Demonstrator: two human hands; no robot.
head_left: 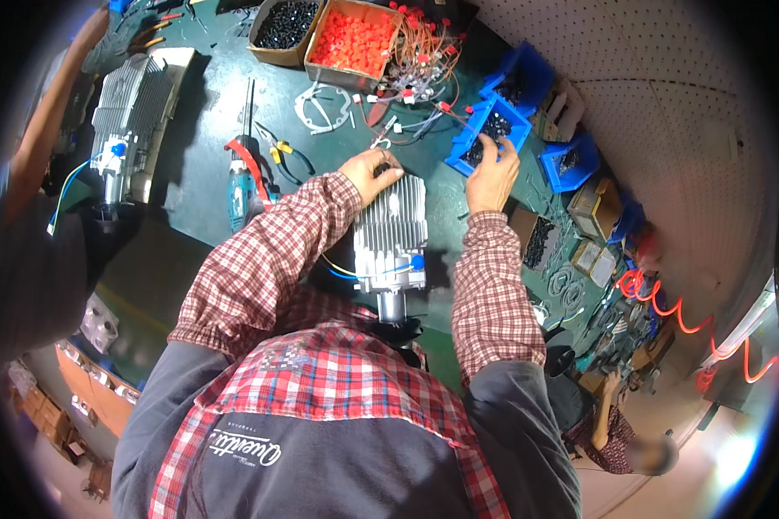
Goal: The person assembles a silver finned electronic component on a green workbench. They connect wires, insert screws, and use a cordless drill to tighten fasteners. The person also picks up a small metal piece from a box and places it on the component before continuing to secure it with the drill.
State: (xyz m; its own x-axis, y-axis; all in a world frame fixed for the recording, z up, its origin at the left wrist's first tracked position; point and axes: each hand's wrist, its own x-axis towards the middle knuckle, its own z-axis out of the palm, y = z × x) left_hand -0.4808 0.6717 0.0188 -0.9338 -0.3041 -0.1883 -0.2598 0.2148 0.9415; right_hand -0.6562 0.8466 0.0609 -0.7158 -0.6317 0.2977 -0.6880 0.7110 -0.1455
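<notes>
As right fingers (491, 149) overhang blue bin (518, 129), grey shirt (346, 463), white lettering (249, 448)

Over at the green desk (203, 130), the worker's left hand (370, 176) sits at the far end of a finned metal housing (391, 227) while the right hand (492, 183) has its fingers (508, 150) at a blue bin (458, 159) of small black parts (496, 126), with pliers (282, 149) and a teal drill (238, 197) lying to the left.

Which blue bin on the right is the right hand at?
The leftmost blue bin there, black bits inside; only it has the right hand at its near edge.
</notes>
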